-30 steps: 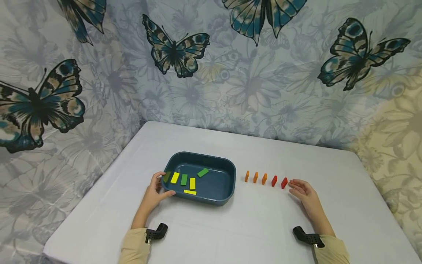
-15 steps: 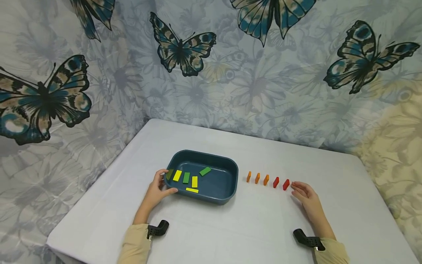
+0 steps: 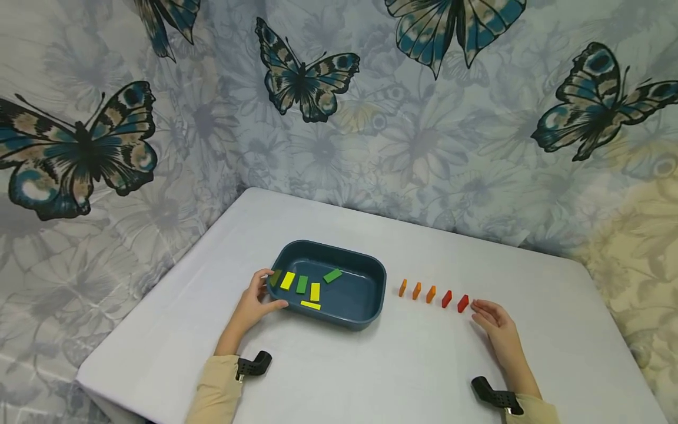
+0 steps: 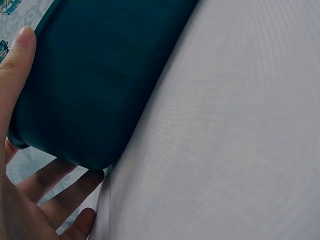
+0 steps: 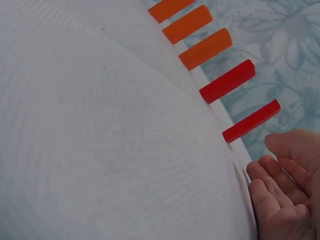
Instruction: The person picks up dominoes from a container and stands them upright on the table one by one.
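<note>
On my feed, the left hand (image 3: 253, 303) grips the tray (image 3: 362, 294) by its left end; right of the tray, the right hand (image 3: 499, 325) rests released, just beside a red block (image 3: 463, 303).

left hand (image 4: 32, 212) gripping dark teal tray (image 4: 95, 85), white cloth (image 4: 220, 120) alongside

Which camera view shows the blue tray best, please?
The head view, because it shows the tray from above, with blocks inside. The left wrist view shows only part of its outside; the right wrist view does not show it.
</note>
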`<state>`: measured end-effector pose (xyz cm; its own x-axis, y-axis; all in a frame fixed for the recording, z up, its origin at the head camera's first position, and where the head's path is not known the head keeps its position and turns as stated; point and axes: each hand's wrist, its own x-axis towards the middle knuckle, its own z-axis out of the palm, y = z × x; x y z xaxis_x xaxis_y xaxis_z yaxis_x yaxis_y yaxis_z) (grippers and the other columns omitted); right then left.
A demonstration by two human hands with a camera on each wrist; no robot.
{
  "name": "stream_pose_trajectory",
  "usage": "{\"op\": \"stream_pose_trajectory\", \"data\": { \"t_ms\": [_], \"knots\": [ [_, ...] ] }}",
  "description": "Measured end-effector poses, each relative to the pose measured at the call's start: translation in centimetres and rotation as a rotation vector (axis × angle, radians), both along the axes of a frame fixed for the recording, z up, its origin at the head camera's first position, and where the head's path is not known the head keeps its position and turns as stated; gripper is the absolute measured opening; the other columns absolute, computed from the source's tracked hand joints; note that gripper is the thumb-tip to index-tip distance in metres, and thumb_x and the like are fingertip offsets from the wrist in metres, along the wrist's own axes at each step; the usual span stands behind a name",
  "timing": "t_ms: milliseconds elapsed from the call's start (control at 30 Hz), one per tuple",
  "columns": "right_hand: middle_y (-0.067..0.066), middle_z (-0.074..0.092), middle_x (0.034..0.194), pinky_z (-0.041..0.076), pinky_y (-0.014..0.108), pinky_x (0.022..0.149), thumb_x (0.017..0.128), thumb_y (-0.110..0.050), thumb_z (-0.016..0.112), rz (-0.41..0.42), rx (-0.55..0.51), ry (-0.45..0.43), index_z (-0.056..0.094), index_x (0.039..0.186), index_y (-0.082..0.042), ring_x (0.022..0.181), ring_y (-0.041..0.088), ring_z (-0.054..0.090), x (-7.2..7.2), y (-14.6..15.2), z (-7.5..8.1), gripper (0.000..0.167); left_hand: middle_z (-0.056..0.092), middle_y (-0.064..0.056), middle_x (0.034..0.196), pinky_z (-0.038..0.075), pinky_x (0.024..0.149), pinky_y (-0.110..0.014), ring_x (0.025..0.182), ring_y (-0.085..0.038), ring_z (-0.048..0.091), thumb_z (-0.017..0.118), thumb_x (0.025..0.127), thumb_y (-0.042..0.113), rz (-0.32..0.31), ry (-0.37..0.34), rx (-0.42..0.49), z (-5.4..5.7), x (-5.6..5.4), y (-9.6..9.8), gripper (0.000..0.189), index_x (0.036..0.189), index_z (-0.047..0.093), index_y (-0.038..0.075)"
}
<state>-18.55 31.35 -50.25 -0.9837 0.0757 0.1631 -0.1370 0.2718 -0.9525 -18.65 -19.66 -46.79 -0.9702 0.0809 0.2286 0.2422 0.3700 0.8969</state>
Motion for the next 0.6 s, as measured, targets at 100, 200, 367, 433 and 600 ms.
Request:
{"op": "stream_pose_trajectory", "data": {
  "t_ms": [100,200,367,433,600],
  "knots": [
    [-0.010,0.054,0.107,0.039,0.008,0.076,0.089,-0.008,0.056,-0.009,0.001,-0.001,0.040,0.118,0.010,0.098,-0.004,0.051,0.3,-0.3,-0.1,0.038,0.044,-0.032,0.120,0.036,0.084,-0.053,0.099,-0.040,0.047,0.076,0.070,0.004,-0.009,0.002,0.001,0.1,0.1,-0.2,0.070,0.125,0.034,-0.001],
    [-0.009,0.054,0.107,0.039,0.009,0.077,0.089,-0.007,0.055,-0.004,-0.010,0.013,0.040,0.118,0.011,0.098,-0.003,0.051,0.2,-0.4,-0.1,0.038,0.044,-0.033,0.119,0.036,0.085,-0.052,0.099,-0.040,0.047,0.076,0.070,0.004,-0.002,0.003,-0.004,0.3,0.2,-0.2,0.069,0.125,0.034,-0.001],
    [-0.008,0.055,0.107,0.040,0.010,0.076,0.089,-0.004,0.053,-0.006,-0.047,0.054,0.041,0.116,0.012,0.097,-0.002,0.053,0.0,-0.2,0.1,0.033,0.043,-0.031,0.121,0.036,0.086,-0.050,0.101,-0.038,0.047,0.076,0.070,0.007,0.001,-0.011,-0.010,0.3,0.0,0.1,0.069,0.126,0.034,0.000],
    [-0.007,0.056,0.106,0.040,0.010,0.076,0.090,-0.003,0.052,-0.008,-0.061,0.066,0.041,0.116,0.012,0.097,-0.002,0.053,0.0,-0.1,0.1,0.032,0.043,-0.031,0.122,0.036,0.087,-0.049,0.101,-0.038,0.047,0.076,0.071,0.007,-0.002,-0.014,-0.009,0.2,0.0,0.2,0.070,0.126,0.034,0.000],
    [-0.008,0.057,0.105,0.040,0.009,0.076,0.090,-0.006,0.053,-0.045,-0.083,0.042,0.044,0.114,0.009,0.096,-0.001,0.053,0.1,-0.4,-0.2,0.029,0.044,-0.029,0.122,0.036,0.086,-0.050,0.101,-0.037,0.047,0.077,0.070,0.011,0.001,-0.022,-0.021,-1.4,-0.9,-0.5,0.073,0.127,0.033,0.004]
  ]
}}
